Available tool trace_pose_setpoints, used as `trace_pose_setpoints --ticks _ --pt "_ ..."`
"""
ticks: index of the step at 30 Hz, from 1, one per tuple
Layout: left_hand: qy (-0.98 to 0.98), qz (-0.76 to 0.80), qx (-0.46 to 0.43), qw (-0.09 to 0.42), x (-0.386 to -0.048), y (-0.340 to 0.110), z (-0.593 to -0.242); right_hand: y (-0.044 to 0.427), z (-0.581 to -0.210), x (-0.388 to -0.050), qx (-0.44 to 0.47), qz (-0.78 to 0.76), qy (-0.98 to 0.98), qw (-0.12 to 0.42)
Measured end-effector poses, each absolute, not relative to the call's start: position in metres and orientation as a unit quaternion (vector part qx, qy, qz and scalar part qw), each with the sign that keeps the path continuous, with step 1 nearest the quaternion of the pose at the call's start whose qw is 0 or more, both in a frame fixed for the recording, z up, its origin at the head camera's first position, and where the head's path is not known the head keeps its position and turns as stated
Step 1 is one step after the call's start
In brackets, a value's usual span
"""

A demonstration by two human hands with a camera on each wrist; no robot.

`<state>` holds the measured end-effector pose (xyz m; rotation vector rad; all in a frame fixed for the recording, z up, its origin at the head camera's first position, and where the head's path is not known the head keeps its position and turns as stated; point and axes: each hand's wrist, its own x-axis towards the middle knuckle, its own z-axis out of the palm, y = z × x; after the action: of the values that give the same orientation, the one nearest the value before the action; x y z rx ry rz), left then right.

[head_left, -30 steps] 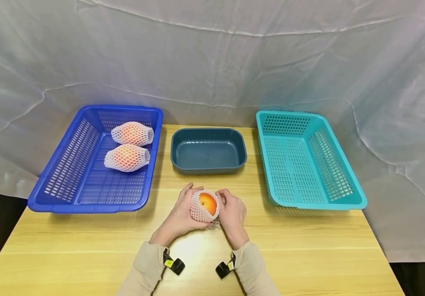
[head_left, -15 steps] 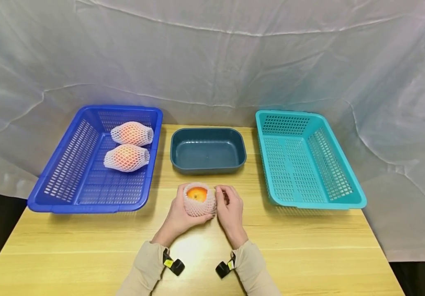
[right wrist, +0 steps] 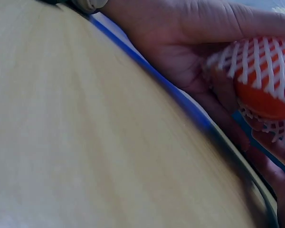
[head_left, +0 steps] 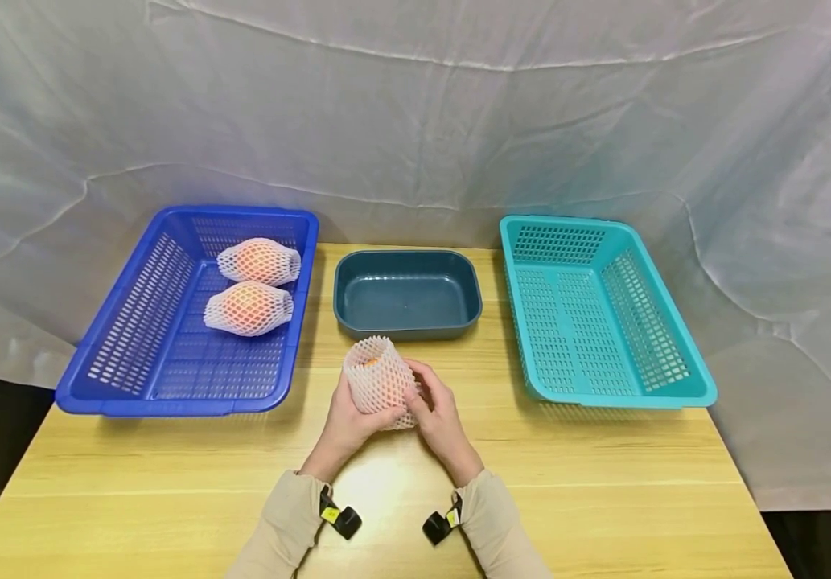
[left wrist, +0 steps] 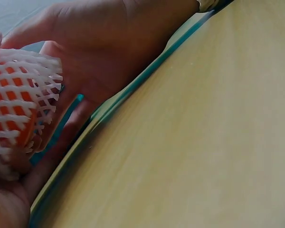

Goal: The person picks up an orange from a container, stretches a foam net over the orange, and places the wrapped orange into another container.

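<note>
In the head view a round orange-red fruit sits inside a white foam net sleeve, whose mouth points up and away. A bit of the fruit shows through that mouth. My left hand grips the wrapped fruit from the left, thumb across its near side. From the right, my right hand has its thumb on the net and its fingers behind the lower end. In the left wrist view the fruit shows bare below the net's edge, beside the right palm. Some fingertips are hidden behind the net.
A blue basket at left holds two net-wrapped fruits. A dark teal tub stands behind the hands. To the right is a turquoise basket. All stand on a wooden table before a grey cloth.
The wrapped fruit has tipped and moved slightly left and away. The net now rises higher around it, covering most of its orange top. My right hand has come in closer, its thumb onto the net.
</note>
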<state>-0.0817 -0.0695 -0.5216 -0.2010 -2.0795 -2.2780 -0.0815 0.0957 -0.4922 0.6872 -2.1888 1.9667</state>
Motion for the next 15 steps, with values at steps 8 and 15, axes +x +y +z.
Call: trace_pose_setpoints --ticks 8,15 --pt "-0.635 -0.768 -0.077 0.031 -0.0803 -0.0714 -0.5238 0.098 -0.4898 -0.0815 0.23 0.679 -0.696 0.038" --pt "-0.616 -0.781 -0.103 0.032 -0.0835 -0.0734 -0.5259 0.0975 -0.4878 -0.0804 0.242 0.675 -0.697 0.024"
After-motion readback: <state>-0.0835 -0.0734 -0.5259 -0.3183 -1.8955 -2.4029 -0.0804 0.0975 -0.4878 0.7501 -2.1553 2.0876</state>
